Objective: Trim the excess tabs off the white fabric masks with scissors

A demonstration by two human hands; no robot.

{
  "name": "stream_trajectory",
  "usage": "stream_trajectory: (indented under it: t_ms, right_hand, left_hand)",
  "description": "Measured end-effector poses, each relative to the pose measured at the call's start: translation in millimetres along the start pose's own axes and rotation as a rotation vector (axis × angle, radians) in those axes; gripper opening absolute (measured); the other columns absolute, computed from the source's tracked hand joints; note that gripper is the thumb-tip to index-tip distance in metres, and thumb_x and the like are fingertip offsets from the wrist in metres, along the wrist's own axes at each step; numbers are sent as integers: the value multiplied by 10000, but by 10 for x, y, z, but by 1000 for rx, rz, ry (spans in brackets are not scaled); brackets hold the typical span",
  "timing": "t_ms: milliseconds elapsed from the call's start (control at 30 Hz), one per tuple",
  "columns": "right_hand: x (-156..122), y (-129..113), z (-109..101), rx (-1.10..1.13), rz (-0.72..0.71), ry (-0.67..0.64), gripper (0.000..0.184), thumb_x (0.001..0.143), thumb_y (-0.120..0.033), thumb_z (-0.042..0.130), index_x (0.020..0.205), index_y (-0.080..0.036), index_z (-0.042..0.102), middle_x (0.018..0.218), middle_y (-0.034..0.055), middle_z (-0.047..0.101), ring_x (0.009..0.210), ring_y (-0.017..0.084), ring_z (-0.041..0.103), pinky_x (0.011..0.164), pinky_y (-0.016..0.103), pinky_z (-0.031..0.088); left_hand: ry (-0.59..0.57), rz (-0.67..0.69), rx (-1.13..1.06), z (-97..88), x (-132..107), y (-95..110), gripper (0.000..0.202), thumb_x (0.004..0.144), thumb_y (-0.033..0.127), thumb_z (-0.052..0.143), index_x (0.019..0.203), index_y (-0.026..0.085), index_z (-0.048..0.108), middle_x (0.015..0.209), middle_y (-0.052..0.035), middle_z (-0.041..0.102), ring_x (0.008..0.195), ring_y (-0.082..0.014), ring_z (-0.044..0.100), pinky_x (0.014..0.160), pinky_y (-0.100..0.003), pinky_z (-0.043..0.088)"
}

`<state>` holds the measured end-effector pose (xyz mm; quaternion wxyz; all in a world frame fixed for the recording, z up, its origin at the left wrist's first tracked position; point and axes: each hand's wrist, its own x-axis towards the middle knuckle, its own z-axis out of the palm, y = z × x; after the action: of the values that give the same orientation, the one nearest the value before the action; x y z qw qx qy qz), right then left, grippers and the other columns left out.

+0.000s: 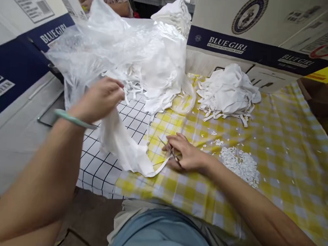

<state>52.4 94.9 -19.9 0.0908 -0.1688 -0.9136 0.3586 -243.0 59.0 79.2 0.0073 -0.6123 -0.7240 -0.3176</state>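
My left hand [103, 98], a pale green bangle on its wrist, is raised and closed on a white piece of cloth [125, 146]. The cloth hangs down from it onto the table, and a narrow strap runs from its lower end to my right hand [183, 153]. My right hand is closed around small scissors [174, 154], blades pointing up and left. The strap reaches the fingers there; whether they grip it too I cannot tell. Beyond my left hand lies a heap of white strapped pieces [161, 68], partly covered by a clear plastic bag [82, 50].
A second white cloth pile [230, 91] lies at the back right. Small white clippings [239, 164] are heaped right of my right hand on the yellow checked tablecloth [283, 135]. Printed cartons stand left [16, 73] and at the back [254, 43]. Another person [112, 1] is behind.
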Motion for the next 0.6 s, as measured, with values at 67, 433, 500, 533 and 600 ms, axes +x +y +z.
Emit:
stream_trajectory:
  t_ms: [67, 433, 500, 533, 600]
  right_hand:
    - [-174, -73, 182, -70, -36, 73, 228, 728, -168, 656, 943, -196, 585, 1048, 97, 675, 1276, 319, 474, 1124, 565, 228]
    - [-604, -897, 525, 545, 223, -27, 303, 577, 37, 549, 777, -190, 556, 749, -25, 604, 668, 108, 546, 603, 192, 421]
    - [-787, -1037, 581, 697, 278, -208, 298, 561, 33, 579, 761, -188, 571, 748, -36, 613, 655, 97, 559, 576, 171, 419]
    - [-856, -1060, 602, 736, 299, -264, 271, 576, 17, 603, 751, -188, 572, 732, -36, 611, 648, 98, 561, 572, 173, 421]
    - [-906, -1016, 600, 769, 364, -187, 190, 662, -66, 658, 754, -195, 553, 734, -24, 616, 665, 111, 573, 602, 199, 451]
  left_hand:
    - [-42, -53, 17, 109, -213, -58, 353, 823, 440, 638, 782, 89, 644, 1038, -72, 617, 1160, -285, 560, 1058, -451, 393]
    - [-444, -973, -1216, 417, -1884, 574, 399, 835, 436, 696, 1130, 184, 601, 1008, -70, 681, 871, -182, 672, 787, -307, 556]
    - [-261, -1054, -1350, 510, -1826, 629, 371, 801, 338, 741, 1092, 188, 566, 961, -37, 645, 763, -129, 643, 660, -235, 533]
    - [-214, -1060, -1401, 529, -1787, 649, 322, 791, 299, 744, 1029, 181, 562, 901, -16, 624, 673, -94, 601, 563, -185, 478]
    - [-211, -1009, -1467, 513, -1714, 714, 230, 798, 250, 715, 933, 173, 545, 802, 16, 581, 546, -43, 490, 450, -132, 325]
